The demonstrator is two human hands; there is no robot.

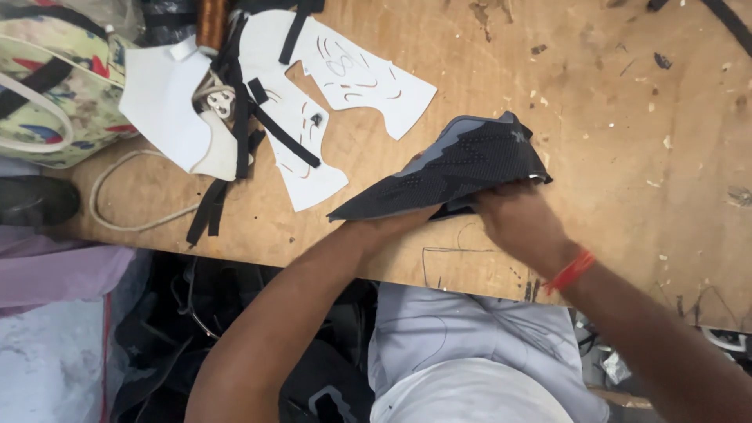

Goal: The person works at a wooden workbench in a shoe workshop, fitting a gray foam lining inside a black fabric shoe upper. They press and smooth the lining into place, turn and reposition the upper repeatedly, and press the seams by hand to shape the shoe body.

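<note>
A dark grey and black knitted shoe upper lies folded on the wooden workbench, its pointed end toward the left. My right hand, with a red thread band at the wrist, grips its near right edge. My left hand reaches under the near edge of the upper, fingers hidden beneath the fabric.
White cut pattern pieces and black straps lie at the bench's far left. A patterned bag, a white cord and a brown thread spool sit at the left. Scraps dot the bench's right side. Dark material lies below the bench edge.
</note>
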